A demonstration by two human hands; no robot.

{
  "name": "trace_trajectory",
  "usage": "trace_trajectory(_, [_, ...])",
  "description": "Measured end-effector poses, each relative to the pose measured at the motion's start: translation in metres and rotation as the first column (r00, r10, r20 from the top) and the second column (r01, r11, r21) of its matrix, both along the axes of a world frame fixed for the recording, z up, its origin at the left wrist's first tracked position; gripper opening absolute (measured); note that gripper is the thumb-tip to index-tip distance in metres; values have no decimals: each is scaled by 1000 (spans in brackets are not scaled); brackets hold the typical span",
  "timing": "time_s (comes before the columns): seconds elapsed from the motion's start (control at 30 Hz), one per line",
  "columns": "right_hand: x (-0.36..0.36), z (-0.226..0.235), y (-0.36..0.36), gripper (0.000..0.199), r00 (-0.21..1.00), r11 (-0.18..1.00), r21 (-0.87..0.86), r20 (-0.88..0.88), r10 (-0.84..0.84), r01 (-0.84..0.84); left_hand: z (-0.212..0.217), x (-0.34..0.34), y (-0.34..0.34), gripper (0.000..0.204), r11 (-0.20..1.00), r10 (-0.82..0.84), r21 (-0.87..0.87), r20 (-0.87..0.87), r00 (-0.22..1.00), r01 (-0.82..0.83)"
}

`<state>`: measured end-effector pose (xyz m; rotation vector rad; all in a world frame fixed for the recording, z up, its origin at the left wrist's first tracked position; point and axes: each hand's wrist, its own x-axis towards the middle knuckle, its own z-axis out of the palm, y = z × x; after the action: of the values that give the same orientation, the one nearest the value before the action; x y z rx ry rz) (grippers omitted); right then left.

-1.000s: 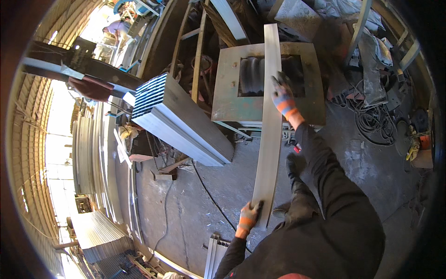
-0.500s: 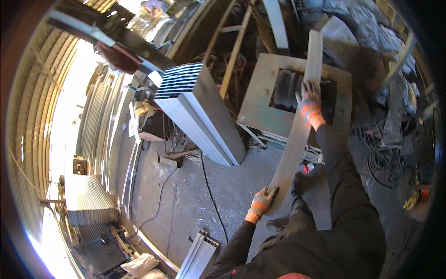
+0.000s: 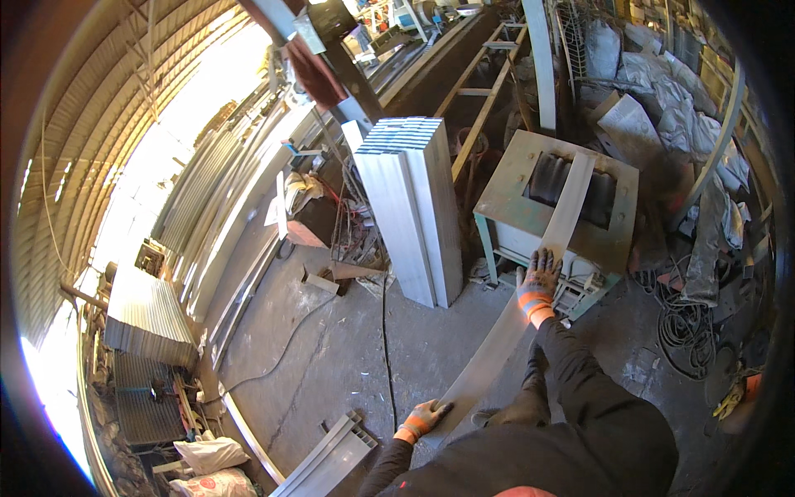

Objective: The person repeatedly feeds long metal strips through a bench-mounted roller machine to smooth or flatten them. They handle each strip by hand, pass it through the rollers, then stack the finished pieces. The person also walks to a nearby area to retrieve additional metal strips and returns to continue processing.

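Observation:
A long flat metal bar slopes from the machine down towards me. My left hand, in a grey and orange glove, grips the edge of its near end. Farther up the bar, my right hand lies flat on top with fingers spread, just in front of the machine. This machine has a worn, greenish metal top with a square opening. Dark ribbed rollers show in that opening, and the bar's far end lies across them.
Left of the machine stands an upright stack of long metal profiles. More profiles lie at the lower left, near my left arm. A black cable crosses the floor. Coiled hoses and grey sacks are on the right.
The bar has slid back towards me; its far end, earlier beyond the machine, now lies over the rollers. Both hands came nearer with it. My view has shifted as well.

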<state>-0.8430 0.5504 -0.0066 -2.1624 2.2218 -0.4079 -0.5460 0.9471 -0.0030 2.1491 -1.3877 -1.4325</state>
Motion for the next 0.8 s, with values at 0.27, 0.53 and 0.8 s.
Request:
trace_trajectory(0.27, [69,-39,189,93,975,992,-54,182,125,-117,37,102,189,68,999,39,35,64,997,-41])
trace_trajectory(0.53, [18,-101,178,96,-457,849,468,717,-526,-245,59,137,298,64,1000,-28,13,232,972,26])
trace_trajectory(0.8, [69,26,189,53,-591,942,-73,793,-144,-328,-15,160,256,78,992,84,-116,414,906,-39])
